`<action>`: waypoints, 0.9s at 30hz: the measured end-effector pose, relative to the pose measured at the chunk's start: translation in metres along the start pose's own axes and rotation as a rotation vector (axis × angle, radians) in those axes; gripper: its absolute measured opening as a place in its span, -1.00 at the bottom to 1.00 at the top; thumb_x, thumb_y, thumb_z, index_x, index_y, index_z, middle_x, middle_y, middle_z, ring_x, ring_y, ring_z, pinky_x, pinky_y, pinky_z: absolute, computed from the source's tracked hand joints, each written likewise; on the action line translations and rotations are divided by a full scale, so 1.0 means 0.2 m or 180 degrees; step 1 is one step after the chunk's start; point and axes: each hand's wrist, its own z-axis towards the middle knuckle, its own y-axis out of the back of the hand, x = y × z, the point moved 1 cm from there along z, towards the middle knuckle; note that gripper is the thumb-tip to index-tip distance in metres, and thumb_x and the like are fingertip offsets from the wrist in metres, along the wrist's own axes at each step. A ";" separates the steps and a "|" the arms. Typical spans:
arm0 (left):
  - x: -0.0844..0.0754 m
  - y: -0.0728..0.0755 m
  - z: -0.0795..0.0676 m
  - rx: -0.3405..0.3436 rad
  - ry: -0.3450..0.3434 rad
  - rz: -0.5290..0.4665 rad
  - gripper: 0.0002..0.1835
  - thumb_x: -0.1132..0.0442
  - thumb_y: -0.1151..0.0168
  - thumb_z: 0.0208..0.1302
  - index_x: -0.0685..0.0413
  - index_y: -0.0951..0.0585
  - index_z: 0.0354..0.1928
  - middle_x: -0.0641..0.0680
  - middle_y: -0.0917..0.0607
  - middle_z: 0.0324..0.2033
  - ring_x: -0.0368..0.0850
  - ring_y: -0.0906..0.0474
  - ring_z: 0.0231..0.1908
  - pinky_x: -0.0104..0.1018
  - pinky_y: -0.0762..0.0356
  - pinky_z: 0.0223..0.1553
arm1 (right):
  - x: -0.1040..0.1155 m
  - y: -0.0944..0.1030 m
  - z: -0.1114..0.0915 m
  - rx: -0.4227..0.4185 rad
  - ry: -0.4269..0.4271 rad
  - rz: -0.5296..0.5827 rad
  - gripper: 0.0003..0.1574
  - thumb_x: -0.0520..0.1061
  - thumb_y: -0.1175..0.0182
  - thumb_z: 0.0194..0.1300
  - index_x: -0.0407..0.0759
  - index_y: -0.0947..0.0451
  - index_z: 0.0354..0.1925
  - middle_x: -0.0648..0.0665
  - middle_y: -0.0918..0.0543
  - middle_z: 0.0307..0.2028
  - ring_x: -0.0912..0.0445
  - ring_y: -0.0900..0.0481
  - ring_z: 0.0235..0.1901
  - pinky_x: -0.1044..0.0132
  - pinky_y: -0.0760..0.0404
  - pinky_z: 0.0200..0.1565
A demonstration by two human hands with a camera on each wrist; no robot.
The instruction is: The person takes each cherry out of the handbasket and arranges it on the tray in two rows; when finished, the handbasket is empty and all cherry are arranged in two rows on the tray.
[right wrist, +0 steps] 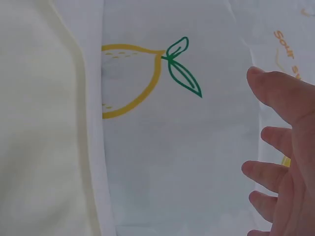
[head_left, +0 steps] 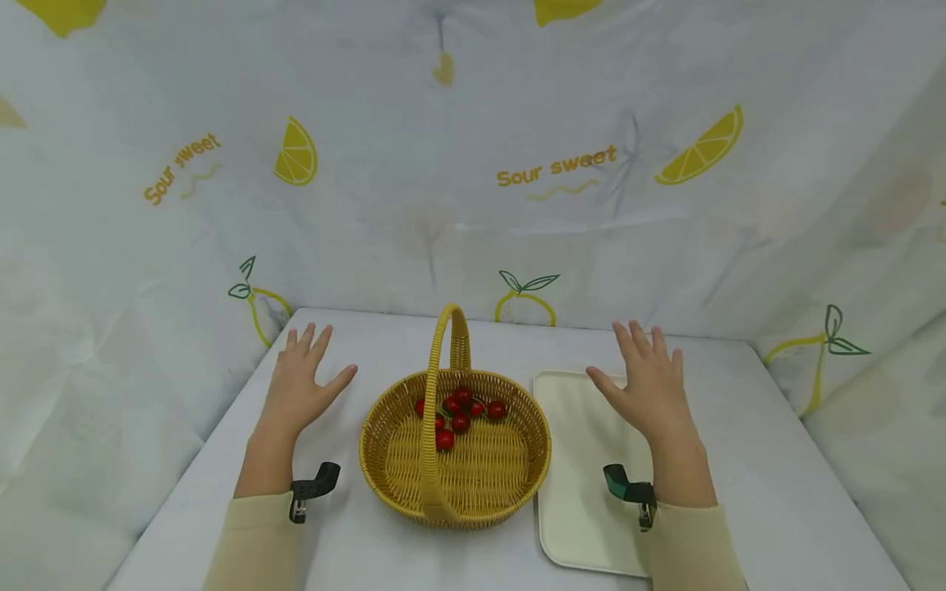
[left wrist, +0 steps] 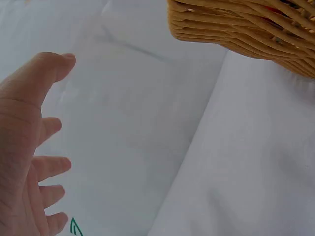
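My left hand (head_left: pixel 299 390) is raised to the left of a yellow wicker basket (head_left: pixel 377 476), fingers spread and holding nothing. In the left wrist view its thumb (left wrist: pixel 47 73) and fingers show apart from the basket's woven side (left wrist: pixel 236 29). Several red cherries (head_left: pixel 461 422) lie inside the basket, towards its back, partly hidden by the tall arched handle (head_left: pixel 431 427). Over the right part of a cream tray (head_left: pixel 591 509) my right hand (head_left: pixel 650 390) hovers with spread fingers, also holding nothing. The right wrist view shows that hand (right wrist: pixel 295 147) beside the tray's edge (right wrist: pixel 74 73).
The basket and tray stand side by side on a white table (head_left: pixel 355 558). Behind and at both sides hangs a white cloth (head_left: pixel 369 230) printed with lemons and lettering. A black camera mount (head_left: pixel 314 484) sits on the left wrist, another mount (head_left: pixel 628 488) on the right.
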 end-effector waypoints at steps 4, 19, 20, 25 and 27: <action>0.00 0.03 -0.02 0.0025 0.0023 -0.0362 -0.05 -0.21 -0.24 0.37 -0.01 -0.11 0.64 0.23 -0.08 0.59 0.29 0.19 0.57 0.43 0.08 0.40 | 0.03 0.04 -0.01 -0.0050 0.0096 0.0051 0.14 0.29 -0.22 0.37 -0.21 -0.02 0.61 -0.45 -0.10 0.54 -0.49 0.10 0.50 -0.54 0.24 0.34; -0.08 -0.04 -0.05 -0.0274 -0.0564 -0.1629 -0.31 0.32 -0.28 0.38 0.03 -0.36 0.53 0.20 -0.61 0.25 0.18 -0.55 0.17 0.24 -0.40 0.22 | 0.20 0.12 -0.05 0.0177 0.0043 0.0943 0.12 0.26 -0.24 0.40 -0.03 0.07 0.66 -0.31 -0.24 0.51 -0.34 -0.09 0.49 -0.39 -0.11 0.36; -0.08 -0.05 -0.05 -0.0257 -0.0589 -0.1691 -0.34 0.33 -0.27 0.38 0.04 -0.38 0.51 0.20 -0.63 0.20 0.16 -0.58 0.13 0.23 -0.42 0.20 | 0.21 0.12 -0.05 0.0202 0.0010 0.1007 0.11 0.26 -0.23 0.41 -0.01 0.06 0.66 -0.29 -0.28 0.49 -0.32 -0.13 0.48 -0.39 -0.17 0.34; -0.09 -0.09 -0.05 -0.0056 -0.0635 -0.1679 -0.42 0.36 -0.30 0.36 0.08 -0.50 0.42 0.19 -0.70 0.00 0.00 -0.60 -0.12 0.09 -0.53 0.09 | 0.30 0.06 -0.07 0.0250 -0.0024 0.1218 -0.02 0.22 -0.22 0.43 -0.02 -0.09 0.61 -0.19 -0.54 0.25 -0.23 -0.33 0.38 -0.34 -0.29 0.28; -0.12 -0.09 -0.05 0.0043 -0.0631 -0.1606 -0.44 0.38 -0.31 0.34 0.15 -0.52 0.39 0.18 -0.69 -0.10 -0.03 -0.55 -0.22 0.06 -0.56 0.00 | 0.33 0.03 -0.07 0.0255 0.0028 0.1320 -0.08 0.17 -0.24 0.44 -0.08 -0.17 0.58 -0.18 -0.59 0.15 -0.21 -0.41 0.32 -0.30 -0.34 0.28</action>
